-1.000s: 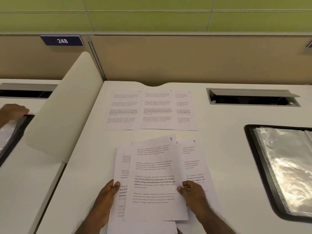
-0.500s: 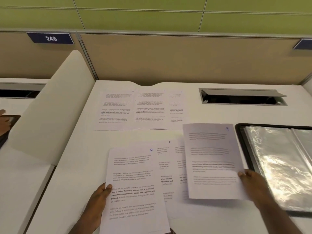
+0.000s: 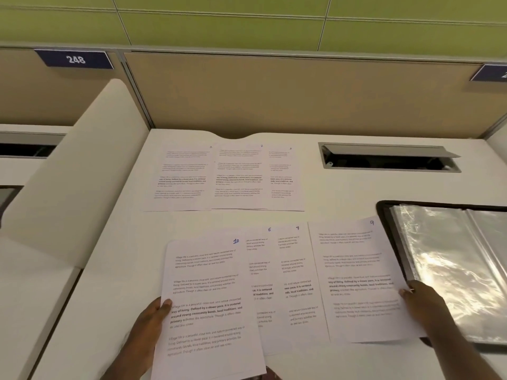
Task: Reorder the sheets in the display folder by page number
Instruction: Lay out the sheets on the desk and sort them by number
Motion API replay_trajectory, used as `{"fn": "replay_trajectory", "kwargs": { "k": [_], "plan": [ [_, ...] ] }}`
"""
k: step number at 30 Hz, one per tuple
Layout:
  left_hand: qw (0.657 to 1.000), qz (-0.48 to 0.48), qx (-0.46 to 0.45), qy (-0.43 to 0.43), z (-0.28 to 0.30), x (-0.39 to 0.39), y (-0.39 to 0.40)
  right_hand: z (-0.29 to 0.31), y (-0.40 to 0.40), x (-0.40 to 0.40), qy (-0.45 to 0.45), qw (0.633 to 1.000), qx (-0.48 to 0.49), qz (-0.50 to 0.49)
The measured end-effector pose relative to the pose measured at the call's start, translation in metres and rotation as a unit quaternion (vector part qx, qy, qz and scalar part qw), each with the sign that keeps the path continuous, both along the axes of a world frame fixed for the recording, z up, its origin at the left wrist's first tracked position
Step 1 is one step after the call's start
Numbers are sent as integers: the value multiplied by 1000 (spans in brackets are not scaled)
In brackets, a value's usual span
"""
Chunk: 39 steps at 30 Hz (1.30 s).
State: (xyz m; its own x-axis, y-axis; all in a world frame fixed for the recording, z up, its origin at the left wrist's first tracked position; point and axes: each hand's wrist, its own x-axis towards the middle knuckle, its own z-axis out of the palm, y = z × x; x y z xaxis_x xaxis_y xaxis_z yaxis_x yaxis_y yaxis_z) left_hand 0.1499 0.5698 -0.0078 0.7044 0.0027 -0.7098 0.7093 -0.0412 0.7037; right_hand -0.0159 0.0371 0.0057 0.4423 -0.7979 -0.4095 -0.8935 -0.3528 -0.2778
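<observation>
On the white bench (image 3: 343, 193), near the front edge, the left hand (image 3: 148, 327) grips the left margin of the sheet numbered 10 (image 3: 208, 305) — thumb curled over the printed face, fingers hidden beneath the paper. That sheet sits at a slight tilt and overlaps the sheet numbered 6 (image 3: 260, 272), of which only a narrow right-hand strip shows. Just beside it to the right lies the sheet numbered 7 (image 3: 297, 275), itself partly covered by the sheet numbered 9 (image 3: 356, 278). The right hand (image 3: 422, 305) holds the right edge of sheet 9 — the thumb lies on top of the page, the other fingers run under it and cannot be seen. The right side of sheet 9 reaches over the left border of the display folder (image 3: 450, 259), which lies open at the right of the bench, its black cover framing glossy clear sleeves that catch the light.

Farther back, well apart from the front group, three more sheets lie flat in an overlapping row: sheet 1 (image 3: 181, 176) at the left, sheet 2 (image 3: 238, 174) in the middle and sheet 3 (image 3: 282, 174) at the right. Behind the folder an open cable hatch (image 3: 389, 157) is set into the bench top. A curved white divider (image 3: 74, 165) stands along the left side, and a blue plate reading 248 (image 3: 75, 59) is fixed to the tan back panel.
</observation>
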Motion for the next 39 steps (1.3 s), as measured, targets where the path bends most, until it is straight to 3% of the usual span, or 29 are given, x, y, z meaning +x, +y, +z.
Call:
{"fn": "replay_trajectory", "kwargs": {
  "k": [26,39],
  "plan": [
    [999,7,32,-13,2,21,23,-13,52,-26,-28,998,46,-22],
    [999,-1,35,-7,4,23,19,-2,62,-19,-44,996,75,33]
  ]
}}
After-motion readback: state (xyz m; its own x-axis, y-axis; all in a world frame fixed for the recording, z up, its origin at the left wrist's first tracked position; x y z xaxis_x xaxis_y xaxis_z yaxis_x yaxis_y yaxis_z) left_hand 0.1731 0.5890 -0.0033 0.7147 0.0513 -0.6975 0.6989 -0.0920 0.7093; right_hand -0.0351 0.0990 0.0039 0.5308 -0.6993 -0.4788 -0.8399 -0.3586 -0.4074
